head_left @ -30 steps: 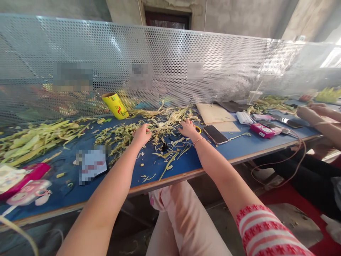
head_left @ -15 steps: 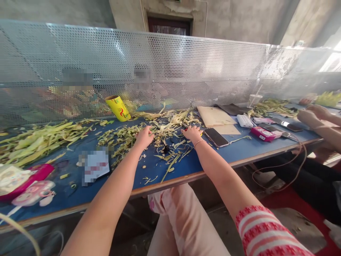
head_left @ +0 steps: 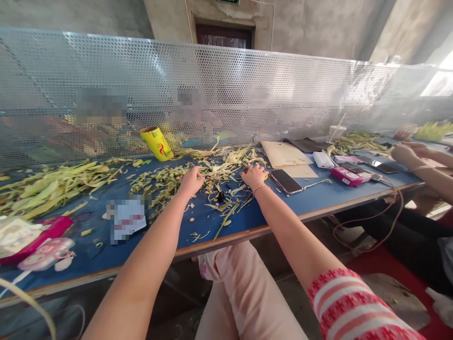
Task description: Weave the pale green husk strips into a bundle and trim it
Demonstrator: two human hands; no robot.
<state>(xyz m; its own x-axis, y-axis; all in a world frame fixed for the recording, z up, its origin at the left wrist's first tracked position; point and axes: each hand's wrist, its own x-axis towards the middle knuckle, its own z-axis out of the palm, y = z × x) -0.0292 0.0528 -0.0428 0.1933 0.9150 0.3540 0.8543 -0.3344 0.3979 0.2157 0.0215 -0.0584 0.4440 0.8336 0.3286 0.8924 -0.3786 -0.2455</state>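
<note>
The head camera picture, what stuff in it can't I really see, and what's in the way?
All in the head view:
Yellow thing: partly hidden by the right hand, so its shape is unclear.
Whether the left hand grips anything: its own fingers hide that.
What's behind the perforated screen: blurred by the mesh.
Pink case: cut off by the left edge.
Details on the pale blue thing: covered by blocky blur.

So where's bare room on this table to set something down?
Bare table: between the phone, magenta box and front edge; also between the pixelated item and front edge. Crowded: around the left hand and right hand, among plant scraps.
</note>
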